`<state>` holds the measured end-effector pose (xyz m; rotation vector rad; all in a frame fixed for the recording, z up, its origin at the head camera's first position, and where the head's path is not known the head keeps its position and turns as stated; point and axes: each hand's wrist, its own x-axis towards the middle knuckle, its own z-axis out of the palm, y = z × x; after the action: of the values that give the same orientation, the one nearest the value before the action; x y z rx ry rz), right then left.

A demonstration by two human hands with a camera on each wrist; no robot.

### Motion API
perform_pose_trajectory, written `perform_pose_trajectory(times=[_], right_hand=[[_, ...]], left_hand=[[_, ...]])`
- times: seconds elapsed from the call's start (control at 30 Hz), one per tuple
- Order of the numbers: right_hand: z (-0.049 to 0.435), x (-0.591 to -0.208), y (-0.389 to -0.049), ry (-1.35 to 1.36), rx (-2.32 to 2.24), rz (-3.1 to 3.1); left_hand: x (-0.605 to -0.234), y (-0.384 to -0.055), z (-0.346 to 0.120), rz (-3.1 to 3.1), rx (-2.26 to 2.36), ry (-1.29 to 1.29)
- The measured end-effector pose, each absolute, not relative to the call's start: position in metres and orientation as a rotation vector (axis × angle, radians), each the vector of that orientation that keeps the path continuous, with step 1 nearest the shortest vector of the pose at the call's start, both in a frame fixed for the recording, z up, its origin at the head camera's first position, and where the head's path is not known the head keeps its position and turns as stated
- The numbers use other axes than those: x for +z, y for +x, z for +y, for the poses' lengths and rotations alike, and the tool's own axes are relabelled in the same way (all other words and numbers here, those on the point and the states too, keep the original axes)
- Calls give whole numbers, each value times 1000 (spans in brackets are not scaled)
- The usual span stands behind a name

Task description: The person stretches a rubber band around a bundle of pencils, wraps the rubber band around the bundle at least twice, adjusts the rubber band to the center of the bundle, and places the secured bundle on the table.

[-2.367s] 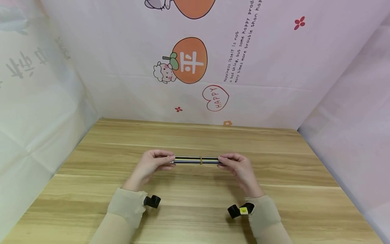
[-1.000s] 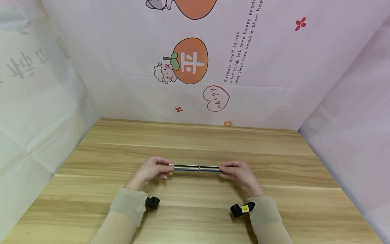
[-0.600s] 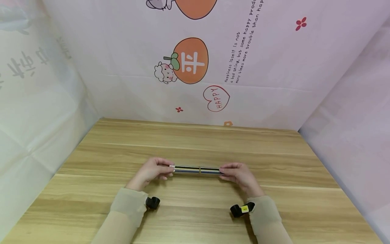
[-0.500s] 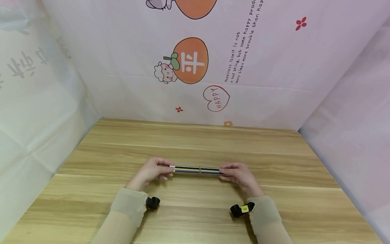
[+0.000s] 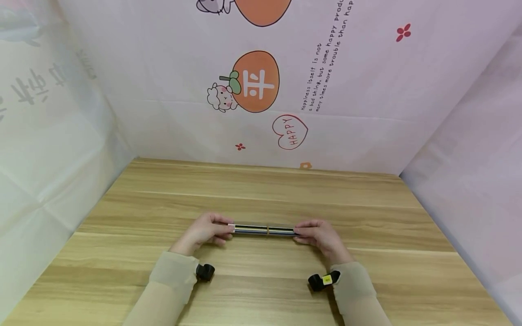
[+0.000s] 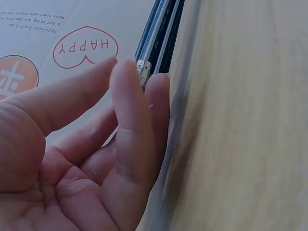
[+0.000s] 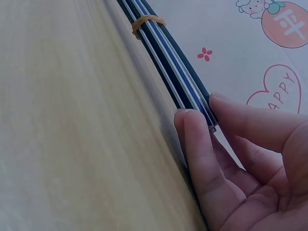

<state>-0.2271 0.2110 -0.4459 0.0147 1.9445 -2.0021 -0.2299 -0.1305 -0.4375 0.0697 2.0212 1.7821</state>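
Observation:
A bundle of dark striped pencils (image 5: 250, 230) lies crosswise in front of me in the head view, bound near its middle by a tan rubber band (image 7: 148, 22). My left hand (image 5: 205, 231) pinches the left end, where a pale ferrule (image 6: 143, 68) shows between the fingers in the left wrist view. At the other end, my right hand (image 5: 322, 235) grips the bundle between thumb and fingers. The right wrist view shows the pencil shafts (image 7: 180, 72) running side by side, close over the tabletop. Both ends are partly covered by my fingers.
The wood-grain table (image 5: 261, 280) spreads around both hands. Behind it stands a white printed sheet (image 5: 183, 131), with similar sheets at the left and right sides. A small black camera (image 5: 205, 272) is strapped to each wrist.
Both hands have brought the pencil bundle down and nearer to me since the earliest frame. Over the last half second it has shifted only slightly the same way. Both grips stay on the ends.

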Motion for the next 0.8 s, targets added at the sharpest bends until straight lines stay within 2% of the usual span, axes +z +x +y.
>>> perform_pose_trajectory(times=[0.8], right_hand=[[211, -445, -227, 22, -1944, 1986]], left_hand=[[-439, -231, -129, 2005, 1770, 75]])
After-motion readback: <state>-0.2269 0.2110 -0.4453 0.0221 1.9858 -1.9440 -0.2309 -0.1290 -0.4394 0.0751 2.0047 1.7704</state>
